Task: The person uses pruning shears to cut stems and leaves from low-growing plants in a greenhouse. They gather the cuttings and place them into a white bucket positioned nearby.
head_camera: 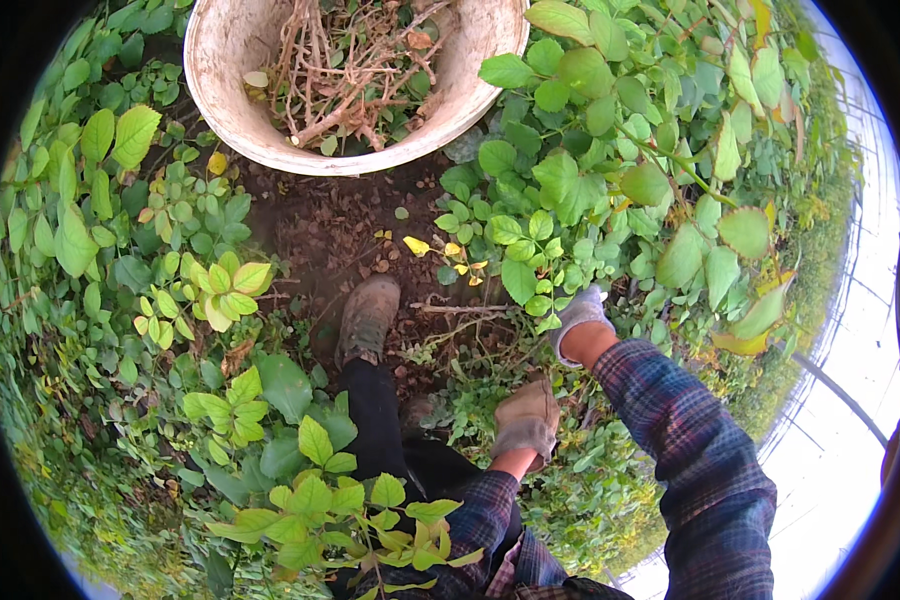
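My right hand, in a grey work glove, reaches in at the lower edge of a leafy green shrub. Leaves cover its fingertips, and a small pale spot shows beside them, too small to name. Lower down and nearer my body, my left hand wears a soiled tan-and-grey glove and is among low green stems. Its fingers are turned away, so any grip is hidden. Left of the right hand, a thin bare cut stem lies on the soil, with a thin leafy green stem just below it.
A dirty white plastic tub holding cut woody branches stands ahead. Leafy shrubs line the left side. My muddy shoe rests on leaf-strewn soil. A leafy shoot rises close to my body.
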The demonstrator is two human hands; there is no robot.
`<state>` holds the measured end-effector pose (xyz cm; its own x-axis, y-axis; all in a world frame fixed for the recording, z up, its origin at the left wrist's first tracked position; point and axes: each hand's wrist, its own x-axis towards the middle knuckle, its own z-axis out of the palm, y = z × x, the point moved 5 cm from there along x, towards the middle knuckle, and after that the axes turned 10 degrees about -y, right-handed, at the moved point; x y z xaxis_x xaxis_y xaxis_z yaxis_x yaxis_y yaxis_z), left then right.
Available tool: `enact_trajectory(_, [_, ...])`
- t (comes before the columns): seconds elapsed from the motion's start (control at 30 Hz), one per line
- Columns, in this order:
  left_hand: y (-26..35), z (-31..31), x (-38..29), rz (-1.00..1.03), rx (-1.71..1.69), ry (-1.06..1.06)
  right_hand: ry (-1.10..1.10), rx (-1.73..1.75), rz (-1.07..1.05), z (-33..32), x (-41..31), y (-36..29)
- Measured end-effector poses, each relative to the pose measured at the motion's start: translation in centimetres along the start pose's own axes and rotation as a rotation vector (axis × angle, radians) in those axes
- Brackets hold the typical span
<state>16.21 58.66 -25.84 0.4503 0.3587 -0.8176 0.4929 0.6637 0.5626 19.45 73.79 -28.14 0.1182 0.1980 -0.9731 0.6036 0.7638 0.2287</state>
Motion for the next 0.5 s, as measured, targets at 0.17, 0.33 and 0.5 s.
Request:
enact_trajectory(0.17, [0.1,-0.1,0.0,-0.029,0.028,-0.015,0.34,0.005,-0.092,1.7,2.7,-1.1])
enact_trajectory(0.33, [-0.1,0.2,0.4,-0.068,-0.029,-0.072,0.185,0.063,-0.222,2.8,4.0,-1.7])
enact_trajectory(0.5, [-0.2,-0.3,0.4,-0.1,-0.042,-0.039,0.471,0.388,-0.151,-0.5,-0.4,-1.0])
